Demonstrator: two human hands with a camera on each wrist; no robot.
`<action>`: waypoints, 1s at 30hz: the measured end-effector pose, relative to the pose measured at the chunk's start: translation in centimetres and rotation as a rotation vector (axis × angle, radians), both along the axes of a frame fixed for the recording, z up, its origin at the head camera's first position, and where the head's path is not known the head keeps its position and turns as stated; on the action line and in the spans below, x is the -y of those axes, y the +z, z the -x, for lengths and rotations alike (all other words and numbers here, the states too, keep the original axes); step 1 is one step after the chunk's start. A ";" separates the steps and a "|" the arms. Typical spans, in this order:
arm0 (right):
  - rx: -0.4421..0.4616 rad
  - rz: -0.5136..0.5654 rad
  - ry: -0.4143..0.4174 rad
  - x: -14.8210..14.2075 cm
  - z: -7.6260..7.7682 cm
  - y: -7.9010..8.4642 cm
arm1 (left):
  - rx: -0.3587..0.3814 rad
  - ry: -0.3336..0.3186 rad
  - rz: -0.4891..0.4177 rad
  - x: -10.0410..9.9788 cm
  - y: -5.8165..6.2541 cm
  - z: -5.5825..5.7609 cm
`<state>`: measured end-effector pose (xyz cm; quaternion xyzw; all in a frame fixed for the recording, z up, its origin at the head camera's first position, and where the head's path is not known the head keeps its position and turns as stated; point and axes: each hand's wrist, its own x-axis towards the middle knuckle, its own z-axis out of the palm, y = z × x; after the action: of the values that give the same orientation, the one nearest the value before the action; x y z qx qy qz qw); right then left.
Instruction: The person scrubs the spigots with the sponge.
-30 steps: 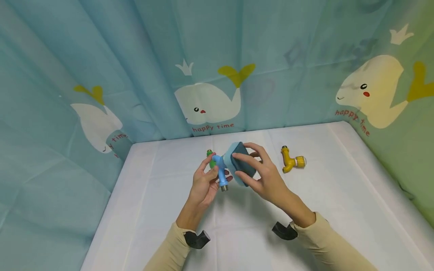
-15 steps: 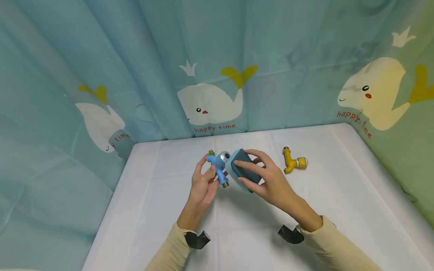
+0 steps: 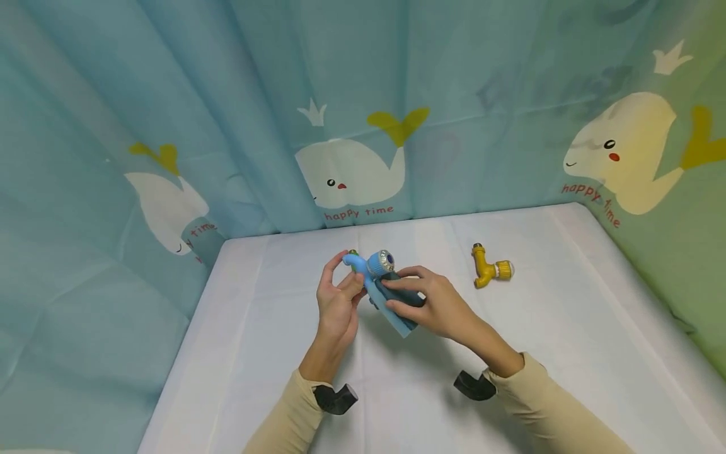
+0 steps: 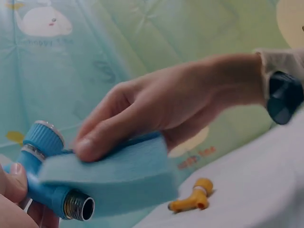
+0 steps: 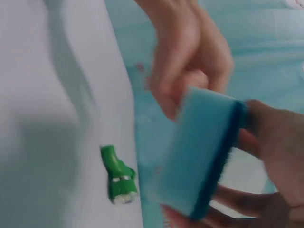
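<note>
A blue water tap with a ridged knob is held up over the table in my left hand, thumb and fingers around its body. My right hand pinches a two-layer sponge, light blue on one side and dark blue on the other. In the left wrist view, the sponge lies against the tap, beside the knob and above the threaded metal end. From the right wrist, the sponge hides the tap. A green tap lies on the table, mostly hidden behind my left hand in the head view.
On the white-covered table, a yellow tap lies to the right of my hands. A blue-green curtain with whale prints surrounds the table's back and sides.
The sponge has gone from the tap's knob down to its body, and its angle has changed. The tap has turned in my left hand, so its knob now shows above the sponge.
</note>
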<state>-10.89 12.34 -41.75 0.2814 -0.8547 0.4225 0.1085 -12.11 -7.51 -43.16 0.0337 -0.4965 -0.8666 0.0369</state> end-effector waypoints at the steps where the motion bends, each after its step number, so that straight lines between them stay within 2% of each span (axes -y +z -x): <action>1: 0.004 -0.011 -0.011 -0.3 0.1 0.1 | -0.011 0.005 -0.001 0.0 0.0 0.0; 7: 0.036 0.052 -0.023 -0.5 0.3 0.5 | -0.073 -0.002 0.037 0.0 -0.1 0.2; 9: 0.033 0.023 -0.014 -0.4 0.4 0.6 | -0.077 -0.019 0.042 0.0 -0.1 0.3; 12: -0.005 -0.051 -0.048 -0.6 0.5 0.6 | -0.068 -0.018 0.024 0.0 -0.3 0.3; 14: -0.019 -0.062 -0.062 -0.7 0.6 0.6 | -0.071 -0.011 0.016 0.0 -0.4 0.3; 18: -0.021 -0.066 -0.034 -0.6 0.5 0.7 | -0.090 -0.012 0.024 0.2 -0.4 0.6; 22: -0.033 -0.137 -0.053 -0.9 0.6 0.6 | -0.074 -0.051 0.018 0.4 -0.4 0.8; 24: -0.021 -0.103 -0.049 -1.1 0.6 0.4 | -0.063 -0.071 0.007 0.5 -0.5 0.7; 28: -0.006 0.028 0.042 -1.0 0.2 0.0 | -0.044 -0.129 -0.038 0.8 -0.6 0.6; 30: -0.020 0.039 0.073 -1.1 0.2 0.0 | -0.008 -0.158 -0.081 0.8 -0.6 0.6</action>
<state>-11.04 13.39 -41.75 0.3143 -0.8344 0.4399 0.1069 -12.72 -8.27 -43.76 -0.0077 -0.4622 -0.8862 -0.0307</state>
